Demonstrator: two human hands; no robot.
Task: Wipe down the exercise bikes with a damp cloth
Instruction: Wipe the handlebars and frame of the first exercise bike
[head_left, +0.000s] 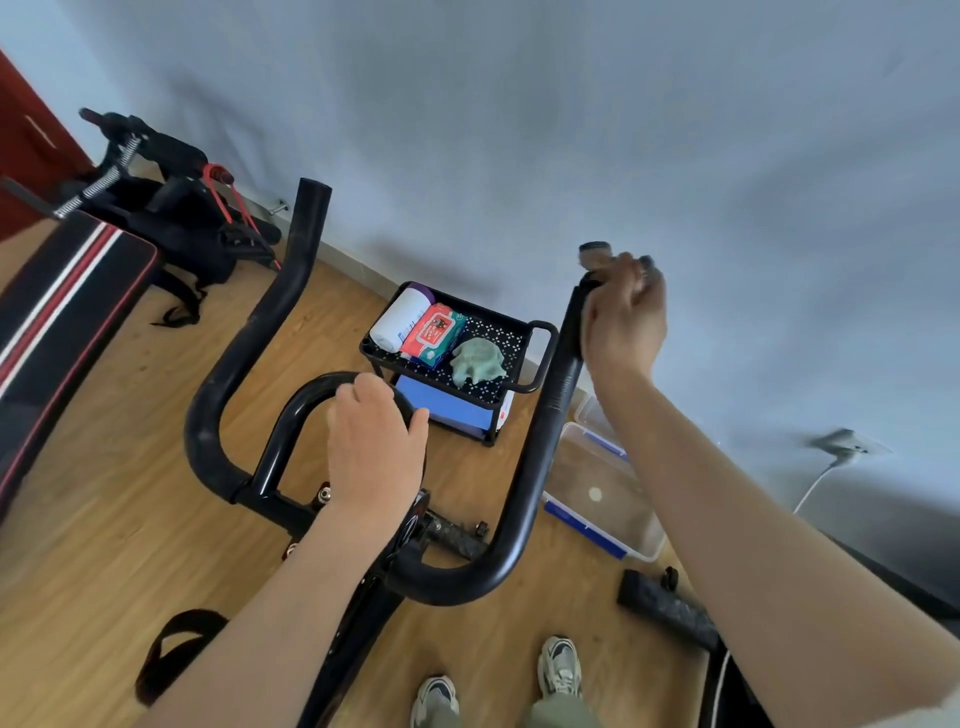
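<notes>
Head view: exercise bike handlebars (218, 395) fill centre, landmark. Black cart (540, 358) just beyond handlebars, blue-trimmed clear bin (608, 519) on floor right of them, weight bench (62, 312) far left. Left hand (376, 452) clamped on centre loop, likely bracing bike. Right hand (623, 322) curled round right bar tip; dark item at fingertips unclear. Green cloth (478, 361) lies on cart top, beside wipes pack (434, 335) and white canister (400, 322) — not in either hand.

A black perforated cart (540, 358) stands on the wood floor (130, 493) at the far wall, carrying a white canister (400, 322) and a red wipes pack (434, 332) side by side. A clear plastic bin (597, 493) sits right of the cart; a padded bench (62, 312) with red and white stripes occupies the left.
</notes>
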